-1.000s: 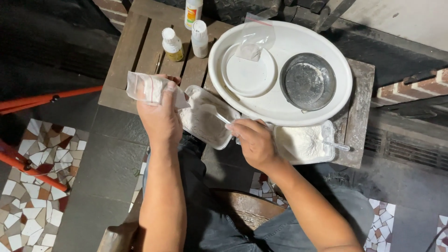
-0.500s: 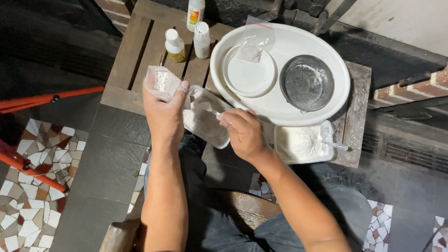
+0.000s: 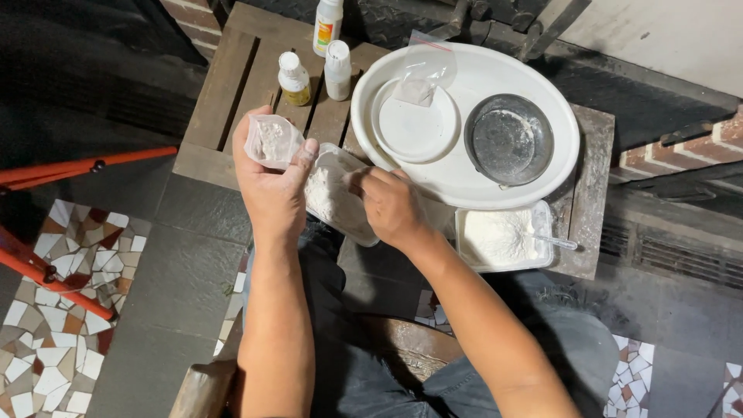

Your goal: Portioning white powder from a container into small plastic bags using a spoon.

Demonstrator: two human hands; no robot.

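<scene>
1. A wooden slatted table (image 3: 232, 85) holds three small bottles (image 3: 309, 73) at the far left and a large white oval tray (image 3: 464, 182) to the right.
2. On the tray sit a white plate (image 3: 416, 131), a clear bag (image 3: 426, 73) and a dark metal bowl (image 3: 509, 139).
3. A clear tub of white powder (image 3: 503, 236) stands near right, a utensil handle sticking out.
4. The left hand (image 3: 271, 193) pinches a small clear plastic bag (image 3: 272, 141) between thumb and curled fingers, palm up.
5. The right hand (image 3: 391, 207), fingers curled closed, rests at a plastic container of white powder (image 3: 337, 203) between both hands; what it grips is hidden.
6. Both forearms reach forward over the lap.
</scene>
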